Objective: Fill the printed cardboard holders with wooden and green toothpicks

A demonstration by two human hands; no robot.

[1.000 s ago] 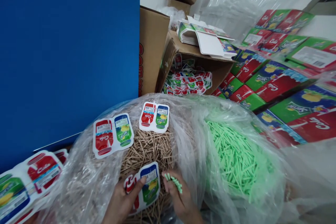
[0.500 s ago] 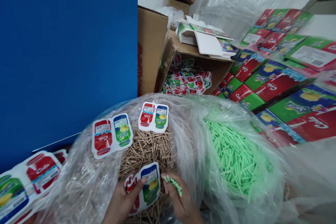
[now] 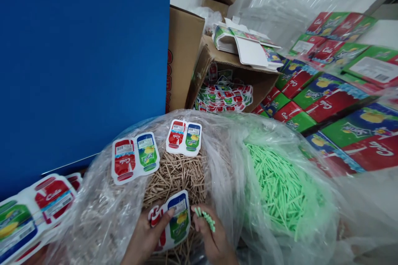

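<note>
My left hand [image 3: 152, 232] is closed on a jar-shaped packet [image 3: 178, 219] printed red Cola and green-blue Sprite, thumb across its front. Close by on the right, my right hand [image 3: 214, 232] pinches a small bunch of light green sticks [image 3: 205, 218], their ends poking out past the fingers. Both hands are over a clear bag full of brown sticks [image 3: 177, 174]. Two more packets lie on that bag, one Cola-Sprite packet [image 3: 135, 158] at the left and another packet [image 3: 184, 137] at the top.
Right of the brown sticks is a bag of green sticks [image 3: 276, 182]. A stack of packets [image 3: 37, 211] sits at lower left. Behind stands a cardboard box [image 3: 214, 56] of packets, beside printed cartons [image 3: 329, 95]. A blue panel [image 3: 81, 58] fills the upper left.
The view has shifted slightly, so the surroundings appear a little further right. Both hands keep their grip on the packet and the green sticks, nearly in the same place.
</note>
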